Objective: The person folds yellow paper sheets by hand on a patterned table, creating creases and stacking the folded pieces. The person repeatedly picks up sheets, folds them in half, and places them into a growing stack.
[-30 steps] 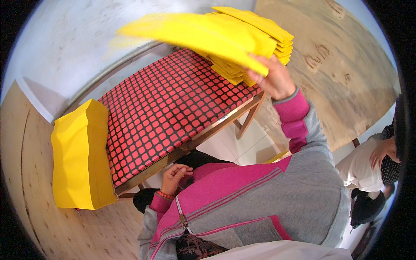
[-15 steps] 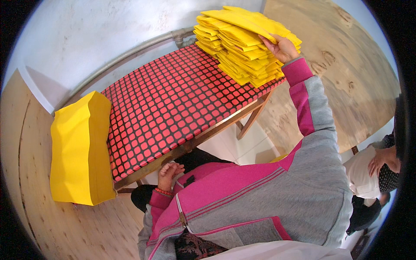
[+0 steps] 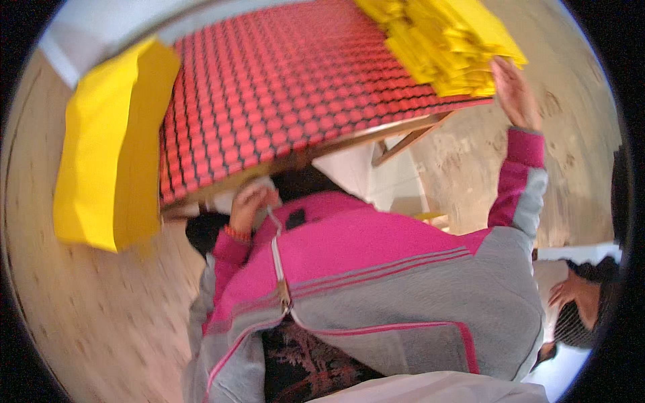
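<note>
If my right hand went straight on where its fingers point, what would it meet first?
Your right hand would probably meet the yellow stack first; blur hides whether they touch.

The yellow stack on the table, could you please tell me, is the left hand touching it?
No, the left hand is by the near edge of the table, well apart from the yellow stack.

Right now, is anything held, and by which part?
Nothing visibly held. The right hand is open at the right edge of the yellow stack; the left hand is loosely curled, no object visible in it.
</note>
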Demonstrator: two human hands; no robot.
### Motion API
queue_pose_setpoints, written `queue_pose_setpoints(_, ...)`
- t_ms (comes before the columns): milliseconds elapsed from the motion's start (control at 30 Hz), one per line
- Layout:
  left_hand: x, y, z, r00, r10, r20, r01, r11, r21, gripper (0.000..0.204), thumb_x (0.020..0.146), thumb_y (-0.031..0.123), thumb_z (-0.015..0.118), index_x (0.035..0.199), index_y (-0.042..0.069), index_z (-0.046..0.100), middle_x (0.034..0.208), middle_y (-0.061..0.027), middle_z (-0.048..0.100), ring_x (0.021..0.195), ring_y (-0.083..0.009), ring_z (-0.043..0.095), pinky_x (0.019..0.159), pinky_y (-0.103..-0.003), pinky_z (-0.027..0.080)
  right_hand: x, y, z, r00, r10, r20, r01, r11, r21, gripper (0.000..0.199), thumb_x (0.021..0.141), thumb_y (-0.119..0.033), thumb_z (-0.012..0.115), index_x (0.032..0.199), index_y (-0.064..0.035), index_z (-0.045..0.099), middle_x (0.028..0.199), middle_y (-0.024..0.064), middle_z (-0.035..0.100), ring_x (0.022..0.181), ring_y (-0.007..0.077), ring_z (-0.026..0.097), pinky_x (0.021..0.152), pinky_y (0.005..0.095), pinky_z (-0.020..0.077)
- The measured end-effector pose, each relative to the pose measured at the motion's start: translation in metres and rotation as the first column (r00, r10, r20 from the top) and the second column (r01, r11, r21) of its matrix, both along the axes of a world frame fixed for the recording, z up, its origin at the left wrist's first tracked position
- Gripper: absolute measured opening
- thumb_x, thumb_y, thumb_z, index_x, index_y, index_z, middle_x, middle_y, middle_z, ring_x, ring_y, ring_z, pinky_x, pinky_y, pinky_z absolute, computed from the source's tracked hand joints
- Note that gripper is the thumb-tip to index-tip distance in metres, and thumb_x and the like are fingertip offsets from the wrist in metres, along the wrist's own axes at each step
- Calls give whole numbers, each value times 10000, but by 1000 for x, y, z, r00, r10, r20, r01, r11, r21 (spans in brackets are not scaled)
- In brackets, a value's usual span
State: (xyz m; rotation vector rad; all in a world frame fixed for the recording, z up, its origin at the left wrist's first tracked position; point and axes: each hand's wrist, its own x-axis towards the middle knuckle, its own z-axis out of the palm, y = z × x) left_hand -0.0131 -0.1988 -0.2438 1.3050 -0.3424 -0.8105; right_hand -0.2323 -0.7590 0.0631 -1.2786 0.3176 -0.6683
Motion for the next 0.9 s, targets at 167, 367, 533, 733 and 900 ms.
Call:
queue_pose_setpoints(167,-8,27,-13,981,137,-137,-133,990,37,182,1041,138,585,1118,-9,660,1099,-158,724,1061,-295,712,946,-407,576,-7,96,-35,744,537,-397,-638,749,-181,293,1055,-329,560,1105,-42,599,958,98,715,788,157,723,668,283,587)
queue_pose_setpoints(367,-29,61,-9,890,354,-286,-365,931,18,164,1025,128,588,1095,1,664,1068,-187,750,935,-261,750,879,-357,583,65,246,-146,268,741,-616,-875,454,166,241,1070,-260,577,1014,-31,628,874,41,684,772,103,648,670,257,540)
queue_pose_setpoints(533,-43,81,-16,857,424,-292,-428,902,53,146,1023,139,585,1081,37,672,1030,-157,757,903,-241,751,869,-354,577,131,337,-203,297,808,-508,-955,259,-147,218,1038,-244,598,931,-55,615,790,59,636,681,151,613,606,301,496)
queue_pose_setpoints(733,-56,102,-29,799,521,-301,-545,838,4,147,1027,149,585,1069,30,660,1024,-157,753,890,-240,749,857,-353,584,231,384,-268,970,234,-69,-42,-119,-992,148,966,-156,578,983,-14,619,898,160,648,897,337,657,793,442,517)
queue_pose_setpoints(900,-61,109,-37,772,560,-300,-596,802,-38,148,1030,97,544,1060,-2,650,1012,-163,746,893,-255,744,843,-369,602,264,352,-331,977,101,-190,-208,221,-953,386,1043,-331,515,1312,-66,591,1346,146,610,1272,335,544,1049,448,448)
